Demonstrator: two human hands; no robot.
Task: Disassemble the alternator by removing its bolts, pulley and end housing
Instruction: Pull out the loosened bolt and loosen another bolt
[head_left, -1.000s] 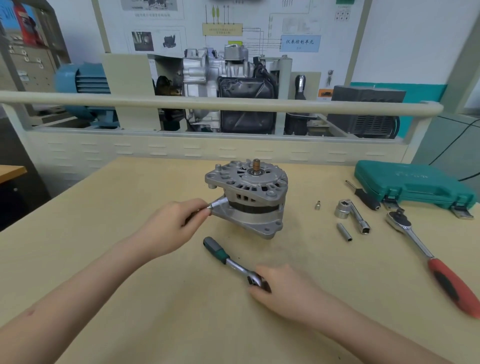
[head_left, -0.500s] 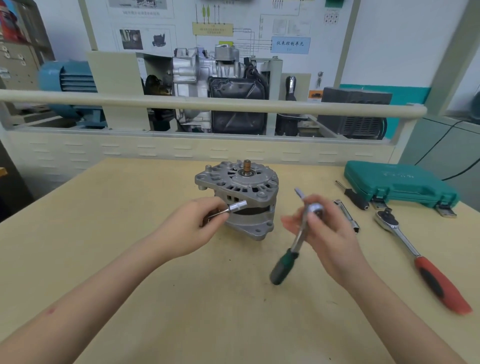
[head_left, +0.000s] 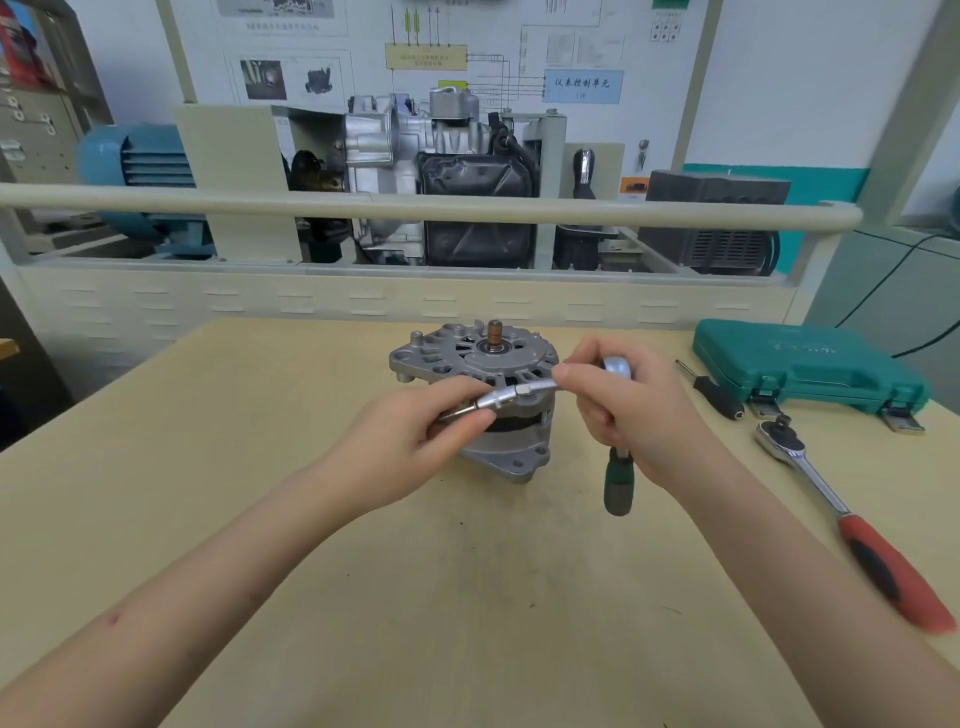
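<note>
Alternator (head_left: 475, 395) upright at table (head_left: 208, 467) centre, shaft end up — bare of pulley, so likely set this way to keep the through-bolts reachable from above.

Left hand (head_left: 410, 447), at about 8 o'clock from the housing, pinching a slim socket extension (head_left: 496, 400) between thumb and fingers, held level in front of the casing and aimed rightward — apparently lined up for mating with the drive.

Right hand (head_left: 628, 410), at about 3 o'clock from the alternator, clenched round a small ratchet (head_left: 617, 467): chrome head peeking above the knuckles, green handle hanging down below the palm, kept vertical so the square drive faces the extension. Thumb and forefinger touching the extension's far end, probably guiding it on. Joint itself hidden behind fingers — seated or not, cannot tell.

Further right, at 3 to 4 o'clock and well apart: black-handled driver (head_left: 714, 392), larger red-handled ratchet (head_left: 852, 519) lying flat, closed green tool case (head_left: 800, 366) near the table's far edge — parked within reach.
</note>
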